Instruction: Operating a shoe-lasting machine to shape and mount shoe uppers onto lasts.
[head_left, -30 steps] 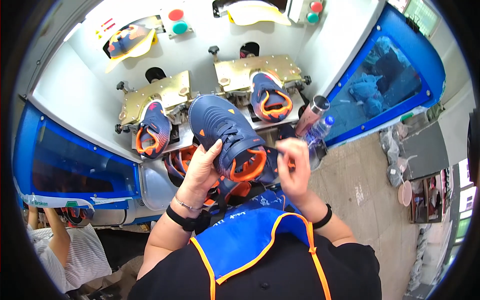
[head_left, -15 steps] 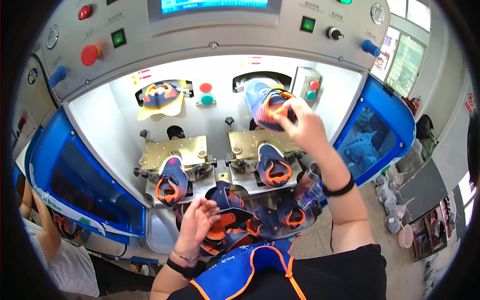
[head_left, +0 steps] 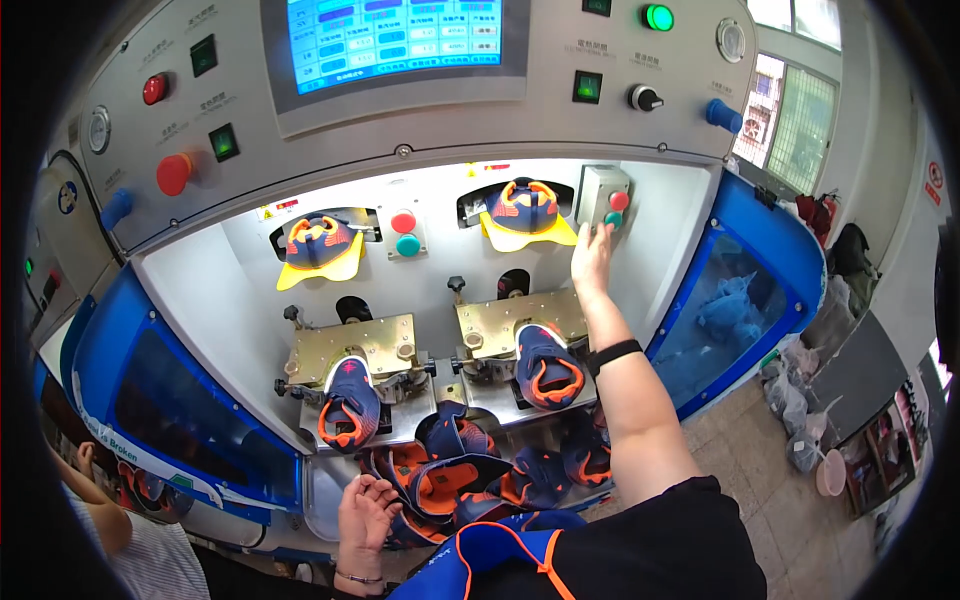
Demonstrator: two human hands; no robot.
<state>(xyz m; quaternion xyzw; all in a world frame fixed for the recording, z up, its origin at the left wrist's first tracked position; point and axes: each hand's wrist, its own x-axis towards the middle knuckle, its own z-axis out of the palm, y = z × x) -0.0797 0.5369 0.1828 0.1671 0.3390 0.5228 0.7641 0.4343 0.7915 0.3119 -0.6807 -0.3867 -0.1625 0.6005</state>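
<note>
My right hand (head_left: 592,258) is empty, its fingers stretched up close to the green push button (head_left: 613,218) on the machine's right-hand button box; I cannot tell if they touch it. Left of it, a navy and orange shoe upper (head_left: 528,212) sits heel outward on the right upper mould, its yellow lining flared down. A matching upper (head_left: 320,242) is on the left mould. Below, one shoe upper (head_left: 350,405) is on the left brass-plated station and another upper (head_left: 548,368) on the right. My left hand (head_left: 367,512) hangs loosely open beside the pile of uppers (head_left: 440,480), holding nothing.
A grey control panel (head_left: 405,120) with a screen (head_left: 395,45) spans the top. Another red and green button box (head_left: 405,228) stands between the moulds. Blue windowed side guards (head_left: 740,290) flank the bay. At lower left is another person's arm (head_left: 100,510).
My right hand has let go of the shoe upper, now on the right mould, and moved beside the green button. My left hand has dropped lower. The view has tilted up, showing more screen.
</note>
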